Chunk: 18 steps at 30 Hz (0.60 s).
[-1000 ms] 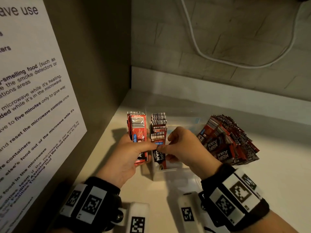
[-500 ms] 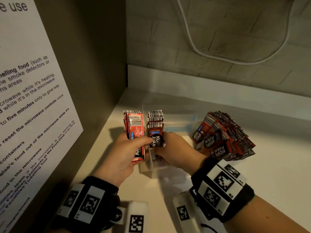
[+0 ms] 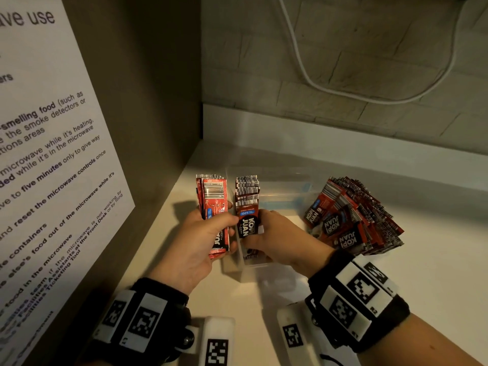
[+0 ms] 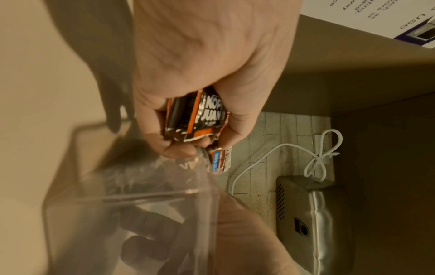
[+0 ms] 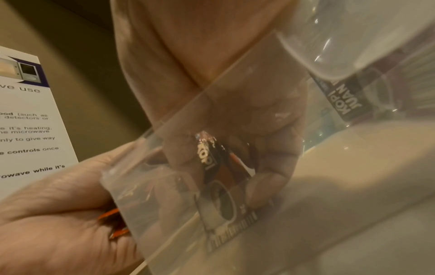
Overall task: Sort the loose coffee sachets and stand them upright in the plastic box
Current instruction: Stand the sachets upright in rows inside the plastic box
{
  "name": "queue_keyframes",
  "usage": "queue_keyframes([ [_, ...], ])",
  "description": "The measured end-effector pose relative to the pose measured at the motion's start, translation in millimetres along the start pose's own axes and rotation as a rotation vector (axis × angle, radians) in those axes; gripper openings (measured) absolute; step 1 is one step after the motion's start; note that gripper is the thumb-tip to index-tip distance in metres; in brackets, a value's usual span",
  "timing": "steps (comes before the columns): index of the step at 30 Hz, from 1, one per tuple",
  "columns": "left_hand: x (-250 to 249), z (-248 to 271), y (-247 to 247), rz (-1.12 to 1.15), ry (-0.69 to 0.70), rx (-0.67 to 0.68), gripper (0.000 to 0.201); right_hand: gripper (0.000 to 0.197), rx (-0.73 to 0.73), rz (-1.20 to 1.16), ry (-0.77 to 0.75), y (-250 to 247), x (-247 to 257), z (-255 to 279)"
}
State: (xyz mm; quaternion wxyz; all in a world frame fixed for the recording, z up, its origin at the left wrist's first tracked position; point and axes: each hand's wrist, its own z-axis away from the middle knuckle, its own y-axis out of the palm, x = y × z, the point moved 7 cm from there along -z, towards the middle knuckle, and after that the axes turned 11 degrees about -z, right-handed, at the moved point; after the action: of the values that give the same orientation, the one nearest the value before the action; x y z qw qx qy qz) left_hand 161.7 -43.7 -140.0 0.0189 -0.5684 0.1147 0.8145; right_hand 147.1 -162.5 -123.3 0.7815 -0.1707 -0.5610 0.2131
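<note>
The left hand [image 3: 195,241] gripped a red stack [image 3: 214,207] of coffee sachets, thumb across the front and fingers curled behind, just left of the clear box [image 3: 280,192]. The stack stood roughly on end, barcodes up, outside the box and close against its left wall. From the left wrist view the same stack [image 4: 197,119] showed between palm and curled fingers [image 4: 179,150].

The right hand [image 3: 280,239] reached inside the near end of the box, its fingers curled around a dark sachet [image 3: 247,225] at the front of a row [image 3: 247,188] standing upright along the box's left side. Seen through the box's wall [image 5: 179,134] from the right wrist, fingers [image 5: 261,188] and thumb pinched that sachet [image 5: 219,167] with its lower edge down near the box floor; whether it touched the floor I could not tell.

A loose pile [image 3: 353,220] of sachets lay fanned on the counter [image 3: 435,260] just right of the box. A printed notice [image 3: 47,154] hung on the side wall at left, and a white cable [image 3: 311,80] looped across the tiled back wall.
</note>
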Motion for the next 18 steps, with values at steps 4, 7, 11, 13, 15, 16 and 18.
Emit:
queue_keyframes([
  [4,-3,1,0,0.056,-0.013,-0.023,0.01,0.043,-0.04,-0.03,0.017,-7,-3,4],
  [7,-6,2,-2,0.096,-0.022,-0.059,0.021,0.044,-0.085,-0.069,0.019,-12,-4,6],
  [11,-11,5,-6,0.148,0.001,-0.081,0.018,0.059,-0.209,-0.245,0.007,-26,-2,11],
  [13,-16,7,-5,0.167,0.06,-0.055,0.011,0.054,-0.329,-0.334,-0.047,-38,4,15],
  [15,-21,10,-4,0.147,0.119,-0.016,0.005,0.042,-0.433,-0.446,-0.121,-49,15,21],
  [16,-23,11,-4,0.138,0.145,0.004,0.011,0.037,-0.458,-0.495,-0.155,-53,20,24],
  [18,-26,14,-1,0.118,0.184,0.036,0.028,0.029,-0.426,-0.587,-0.211,-53,33,29],
])
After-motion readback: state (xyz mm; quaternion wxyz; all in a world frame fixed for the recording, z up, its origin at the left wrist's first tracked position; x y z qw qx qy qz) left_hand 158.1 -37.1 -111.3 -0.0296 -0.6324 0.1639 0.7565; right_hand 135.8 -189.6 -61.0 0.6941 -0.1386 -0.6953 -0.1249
